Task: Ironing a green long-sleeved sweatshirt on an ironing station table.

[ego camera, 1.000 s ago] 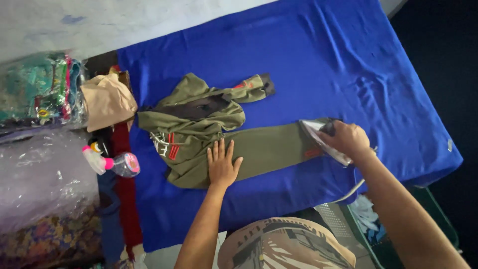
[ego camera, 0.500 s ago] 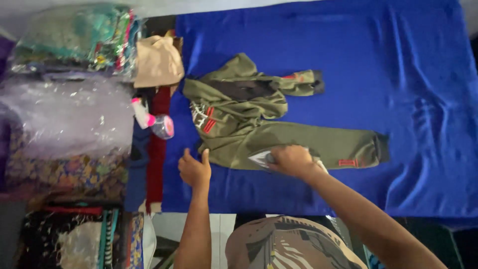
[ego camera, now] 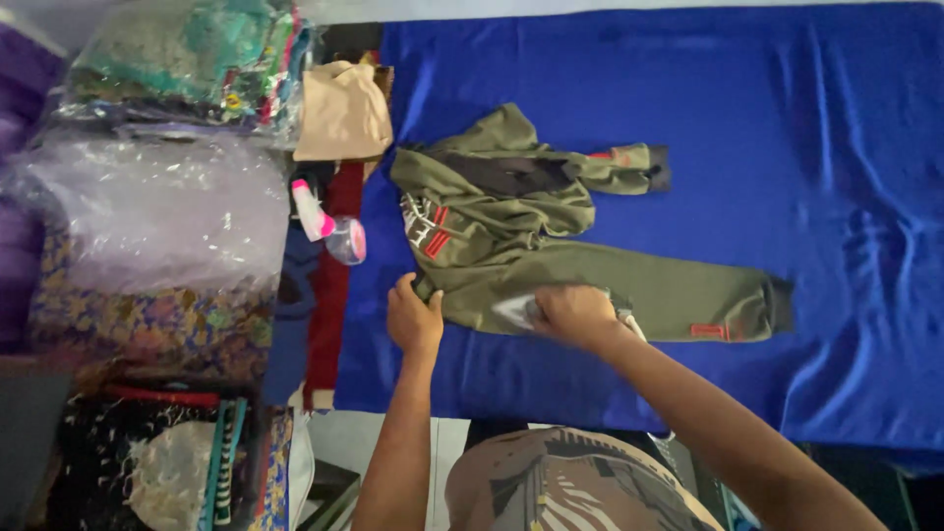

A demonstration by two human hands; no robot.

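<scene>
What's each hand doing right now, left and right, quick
Left hand: knuckles up, pinching the edge of the olive garment on the blue cloth.
Right hand: closed on the iron, which rests on the garment.

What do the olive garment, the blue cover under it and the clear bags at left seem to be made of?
Olive garment: soft matte knit, probably fleece, going by its ribbed cuffs. Blue cover: smooth woven cloth with a slight sheen and fine wrinkles. Clear bags: thin glossy plastic, crinkled with glints.
</scene>
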